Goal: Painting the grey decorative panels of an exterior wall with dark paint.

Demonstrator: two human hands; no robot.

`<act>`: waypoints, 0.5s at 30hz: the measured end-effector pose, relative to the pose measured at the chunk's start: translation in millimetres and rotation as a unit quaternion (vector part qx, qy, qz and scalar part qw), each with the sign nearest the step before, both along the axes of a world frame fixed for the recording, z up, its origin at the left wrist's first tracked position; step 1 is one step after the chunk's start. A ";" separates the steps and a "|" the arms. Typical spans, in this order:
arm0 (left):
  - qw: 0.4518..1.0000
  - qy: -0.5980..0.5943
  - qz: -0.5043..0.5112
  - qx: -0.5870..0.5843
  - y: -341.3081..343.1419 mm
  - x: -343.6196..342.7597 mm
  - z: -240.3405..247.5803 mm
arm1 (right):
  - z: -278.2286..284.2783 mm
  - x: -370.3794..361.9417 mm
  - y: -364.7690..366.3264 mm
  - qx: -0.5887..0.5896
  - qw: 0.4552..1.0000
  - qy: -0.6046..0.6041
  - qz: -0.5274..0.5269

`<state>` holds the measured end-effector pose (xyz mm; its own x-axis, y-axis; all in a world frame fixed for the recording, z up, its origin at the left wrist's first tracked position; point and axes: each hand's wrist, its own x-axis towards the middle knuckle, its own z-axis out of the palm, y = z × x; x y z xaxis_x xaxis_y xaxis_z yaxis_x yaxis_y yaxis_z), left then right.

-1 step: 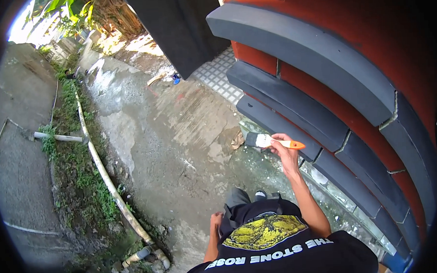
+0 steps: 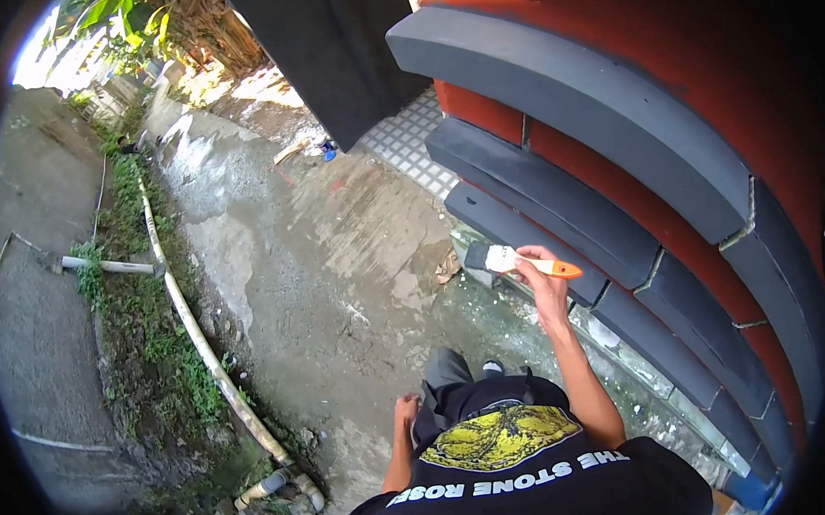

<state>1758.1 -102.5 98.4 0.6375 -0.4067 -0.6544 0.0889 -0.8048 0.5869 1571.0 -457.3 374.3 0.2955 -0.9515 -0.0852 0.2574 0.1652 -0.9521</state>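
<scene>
Right hand (image 2: 544,284): fingers closed on orange-handled paintbrush (image 2: 514,260), bristles raised beside lowest grey wall band (image 2: 531,238). Left hand (image 2: 406,411): empty, loosely curled, resting at thigh. Step, judged: painting the band; next stroke calls for bristles pressed flat against it.

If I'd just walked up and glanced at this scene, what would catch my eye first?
Probably the wall on the right, red-orange with broad dark grey bands curving across it. Next, the right hand raised near its lower bands, holding a paintbrush with an orange handle and dark bristles pointing left. The left hand hangs low beside the black shirt, and a long pale pipe runs along the weedy strip left of the wet concrete ground.
</scene>
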 end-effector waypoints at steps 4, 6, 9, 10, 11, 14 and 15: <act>0.989 -0.046 -0.084 -0.115 -100.8 109.1 9.0 | 47.4 28.9 -33.5 -0.060 0.992 0.042 -0.102; 0.972 -0.104 -0.142 -0.153 -178.2 145.4 51.7 | 52.5 42.2 -51.4 -0.090 0.984 0.045 -0.149; 0.934 -0.146 -0.229 -0.234 -284.1 190.7 103.4 | 56.7 75.3 -71.9 -0.124 0.970 0.065 -0.199; 0.919 -0.144 -0.258 -0.262 -319.1 198.8 124.9 | 58.6 88.2 -79.4 -0.138 0.966 0.064 -0.207; 0.906 -0.138 -0.278 -0.288 -345.6 209.9 144.1 | 58.1 106.4 -88.6 -0.129 0.967 0.060 -0.210; 0.867 -0.119 -0.336 -0.349 -418.2 220.3 198.9 | 57.0 151.4 -117.4 -0.119 0.967 0.023 -0.226; 0.864 -0.112 -0.346 -0.350 -434.5 224.2 212.7 | 57.4 166.8 -127.2 -0.117 0.966 0.024 -0.230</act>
<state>1982.3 -537.0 311.1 0.1621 -0.9867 0.0130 -0.4493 -0.0621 0.8912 1737.7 -584.6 431.6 -0.1616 -0.9760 0.1457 0.2068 -0.1778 -0.9621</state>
